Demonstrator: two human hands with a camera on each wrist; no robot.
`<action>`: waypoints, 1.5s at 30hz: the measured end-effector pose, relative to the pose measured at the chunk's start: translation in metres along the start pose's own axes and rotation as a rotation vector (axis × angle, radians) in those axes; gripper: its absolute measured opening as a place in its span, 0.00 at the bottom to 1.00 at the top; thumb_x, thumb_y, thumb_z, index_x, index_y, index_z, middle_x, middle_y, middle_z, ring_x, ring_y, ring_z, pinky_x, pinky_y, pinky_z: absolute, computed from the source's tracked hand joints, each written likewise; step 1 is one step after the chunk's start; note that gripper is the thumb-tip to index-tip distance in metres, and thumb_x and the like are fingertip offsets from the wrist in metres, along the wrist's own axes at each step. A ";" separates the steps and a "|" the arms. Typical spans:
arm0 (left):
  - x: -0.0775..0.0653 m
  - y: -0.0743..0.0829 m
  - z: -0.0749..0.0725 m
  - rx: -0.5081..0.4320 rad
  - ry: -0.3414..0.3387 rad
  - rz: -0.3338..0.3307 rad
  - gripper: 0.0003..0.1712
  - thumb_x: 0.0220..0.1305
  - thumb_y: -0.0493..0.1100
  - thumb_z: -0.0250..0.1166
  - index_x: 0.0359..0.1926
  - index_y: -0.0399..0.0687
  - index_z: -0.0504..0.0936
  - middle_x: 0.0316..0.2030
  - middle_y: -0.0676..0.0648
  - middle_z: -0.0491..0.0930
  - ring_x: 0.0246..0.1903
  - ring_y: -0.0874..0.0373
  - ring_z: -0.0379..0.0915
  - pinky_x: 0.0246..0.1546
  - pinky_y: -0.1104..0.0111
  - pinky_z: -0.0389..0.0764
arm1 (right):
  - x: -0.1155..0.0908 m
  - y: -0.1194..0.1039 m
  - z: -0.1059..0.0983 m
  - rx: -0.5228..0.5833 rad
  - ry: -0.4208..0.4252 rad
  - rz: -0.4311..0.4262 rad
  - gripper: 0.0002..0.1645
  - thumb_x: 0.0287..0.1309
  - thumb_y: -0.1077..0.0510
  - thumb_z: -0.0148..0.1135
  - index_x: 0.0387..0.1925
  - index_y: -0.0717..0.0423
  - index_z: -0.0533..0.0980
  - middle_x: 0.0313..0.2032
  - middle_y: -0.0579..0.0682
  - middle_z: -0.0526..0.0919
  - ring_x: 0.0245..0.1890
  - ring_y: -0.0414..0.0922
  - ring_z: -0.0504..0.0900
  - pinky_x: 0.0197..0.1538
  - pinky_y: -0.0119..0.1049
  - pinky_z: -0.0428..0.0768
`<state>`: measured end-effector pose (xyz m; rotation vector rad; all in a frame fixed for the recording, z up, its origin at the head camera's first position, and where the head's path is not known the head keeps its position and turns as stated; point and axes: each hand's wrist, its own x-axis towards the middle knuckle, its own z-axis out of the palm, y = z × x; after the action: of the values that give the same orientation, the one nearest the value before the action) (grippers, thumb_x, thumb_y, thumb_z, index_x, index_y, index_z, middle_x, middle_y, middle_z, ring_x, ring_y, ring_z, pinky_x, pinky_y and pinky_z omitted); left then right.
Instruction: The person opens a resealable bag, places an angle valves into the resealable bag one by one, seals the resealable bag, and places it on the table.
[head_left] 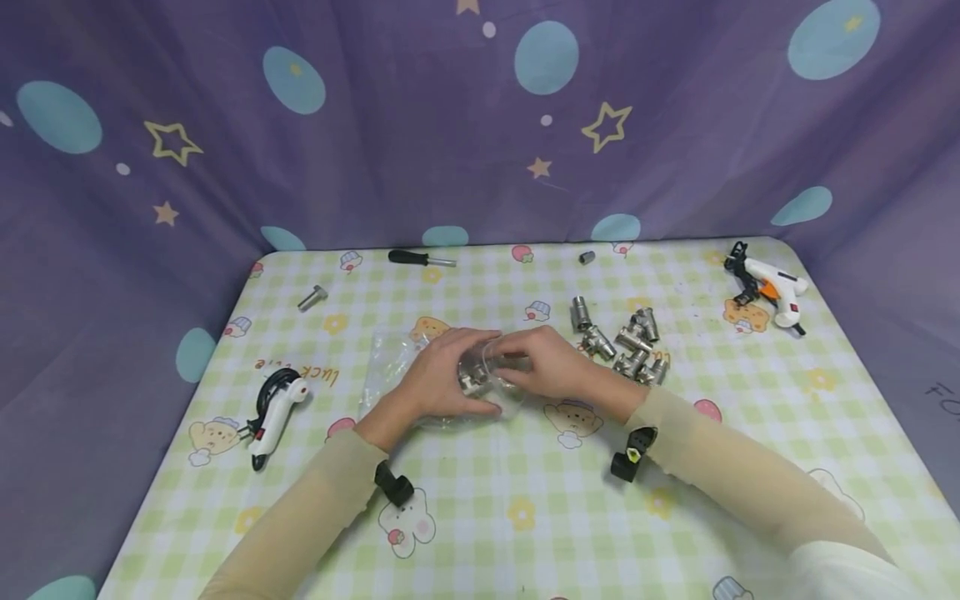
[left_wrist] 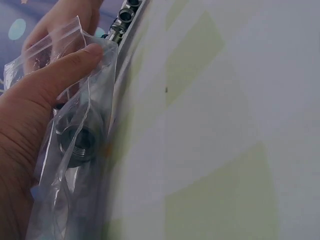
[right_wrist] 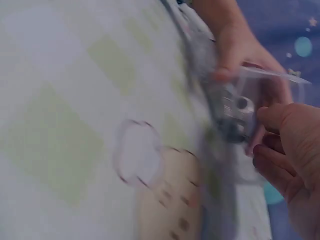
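Note:
A clear zip-top plastic bag (head_left: 386,367) with metal pipe fittings (head_left: 474,382) inside lies at the middle of the table. My left hand (head_left: 442,375) grips the bag near its mouth, its thumb (left_wrist: 75,65) lying over the plastic. Through the plastic, the left wrist view shows a threaded round opening of one fitting (left_wrist: 80,142). My right hand (head_left: 547,362) is at the bag's mouth with bent fingers. In the right wrist view a gap shows between its thumb and fingers (right_wrist: 270,160), with no fitting visible there. The bag partly blurs its fingertips.
Several metal tee fittings (head_left: 633,342) lie right of my hands. A white glue gun (head_left: 780,292) is at the far right, a white corded tool (head_left: 277,417) at left. A bolt (head_left: 312,297), a screwdriver (head_left: 420,258) and a small metal socket (head_left: 587,257) lie toward the back.

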<state>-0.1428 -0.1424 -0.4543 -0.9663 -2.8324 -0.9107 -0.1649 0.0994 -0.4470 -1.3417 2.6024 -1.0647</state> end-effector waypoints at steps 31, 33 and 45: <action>0.000 0.001 0.003 0.027 -0.021 -0.058 0.64 0.34 0.70 0.88 0.75 0.60 0.75 0.67 0.53 0.80 0.68 0.50 0.76 0.74 0.48 0.74 | -0.046 0.072 -0.080 -0.249 0.083 0.278 0.28 0.58 0.55 0.80 0.58 0.62 0.84 0.56 0.61 0.89 0.56 0.61 0.88 0.62 0.56 0.86; 0.000 0.002 0.003 0.029 -0.023 -0.061 0.64 0.34 0.70 0.88 0.75 0.61 0.74 0.68 0.53 0.80 0.69 0.50 0.75 0.74 0.47 0.73 | -0.047 0.073 -0.079 -0.238 0.083 0.290 0.28 0.57 0.55 0.80 0.58 0.61 0.84 0.55 0.60 0.89 0.55 0.60 0.89 0.62 0.56 0.87; 0.001 0.001 0.003 0.028 -0.016 -0.046 0.65 0.33 0.69 0.88 0.75 0.60 0.74 0.67 0.53 0.81 0.68 0.50 0.76 0.75 0.46 0.73 | -0.037 0.048 -0.077 -0.160 0.190 0.203 0.26 0.55 0.54 0.81 0.55 0.59 0.86 0.51 0.54 0.91 0.49 0.54 0.90 0.58 0.48 0.90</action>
<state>-0.1422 -0.1396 -0.4563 -0.9129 -2.8841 -0.8682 -0.2001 0.1883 -0.4256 -1.0152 2.9410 -1.0170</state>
